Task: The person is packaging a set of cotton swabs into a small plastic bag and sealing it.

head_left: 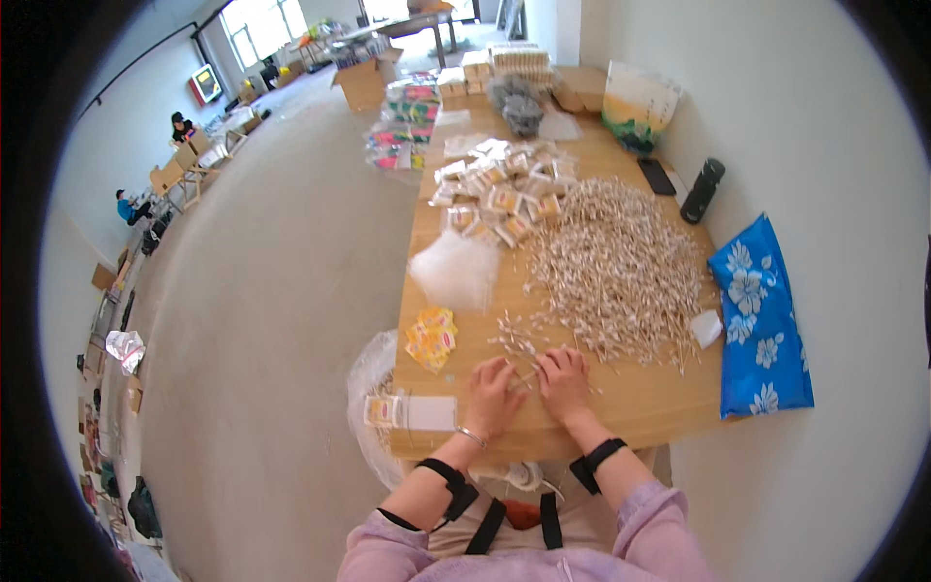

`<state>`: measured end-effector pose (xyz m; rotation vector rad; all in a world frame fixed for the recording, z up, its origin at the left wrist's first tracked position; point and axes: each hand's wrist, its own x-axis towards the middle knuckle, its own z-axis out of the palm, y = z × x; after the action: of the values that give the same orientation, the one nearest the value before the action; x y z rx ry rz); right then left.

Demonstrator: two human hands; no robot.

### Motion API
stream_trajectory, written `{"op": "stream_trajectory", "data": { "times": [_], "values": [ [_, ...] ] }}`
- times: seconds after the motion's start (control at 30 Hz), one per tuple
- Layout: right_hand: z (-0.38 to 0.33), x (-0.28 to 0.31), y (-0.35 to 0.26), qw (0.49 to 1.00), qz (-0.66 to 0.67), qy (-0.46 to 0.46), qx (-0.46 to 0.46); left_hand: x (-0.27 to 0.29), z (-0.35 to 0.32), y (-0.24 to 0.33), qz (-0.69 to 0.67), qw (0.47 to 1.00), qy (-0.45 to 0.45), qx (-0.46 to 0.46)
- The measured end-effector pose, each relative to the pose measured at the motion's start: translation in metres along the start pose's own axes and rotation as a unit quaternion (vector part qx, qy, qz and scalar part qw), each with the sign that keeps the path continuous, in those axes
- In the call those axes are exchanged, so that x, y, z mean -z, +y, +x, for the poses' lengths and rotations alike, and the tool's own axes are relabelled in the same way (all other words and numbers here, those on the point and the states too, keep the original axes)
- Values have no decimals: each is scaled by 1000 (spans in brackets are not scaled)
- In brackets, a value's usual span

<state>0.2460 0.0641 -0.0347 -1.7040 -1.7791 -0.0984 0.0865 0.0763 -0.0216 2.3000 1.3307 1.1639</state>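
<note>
My left hand (493, 396) and my right hand (564, 384) rest close together near the table's front edge, fingers curled inward. A few cotton swabs (524, 379) lie between them, gripped from both sides by the fingertips. Just beyond my hands is a small loose scatter of swabs (517, 336). Behind it to the right spreads a big heap of cotton swabs (621, 267). To the left of my left hand lie yellow printed cards (431, 339) and a white box-like strip (429, 413) with a small printed packet (382, 411) at its end.
Clear plastic bags (456, 272) and filled swab packets (504, 194) cover the table's left side. A blue flowered pouch (763, 320), a black bottle (702, 191) and a phone (657, 177) line the wall side. A plastic sack (369, 364) hangs beside the table's left edge.
</note>
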Motion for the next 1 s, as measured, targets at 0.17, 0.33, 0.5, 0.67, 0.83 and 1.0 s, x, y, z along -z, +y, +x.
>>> {"op": "stream_trajectory", "data": {
  "times": [0.17, 0.33, 0.5, 0.67, 0.83, 1.0],
  "values": [
    [4, 0, 7, 999, -2, -29, -35, -3, -2, -6, -25, 997, -64, -45],
    [19, -12, -11, 1000, 0, -4, -22, -2, -13, -10, -44, 996, -80, 7],
    [16, -30, -19, 998, 24, -34, -38, 3, -18, -12, -55, 993, -104, -10],
    [-6, -23, -18, 995, 80, -50, 36, 12, -15, 5, -1, 1000, -11, -5],
    [-13, 1, -14, 996, 75, -44, 35, 14, -17, 0, -2, 999, -48, -6],
    [-17, 11, 7, 994, 84, -56, 45, 6, -22, -6, -39, 998, -57, -2]
  ]
}}
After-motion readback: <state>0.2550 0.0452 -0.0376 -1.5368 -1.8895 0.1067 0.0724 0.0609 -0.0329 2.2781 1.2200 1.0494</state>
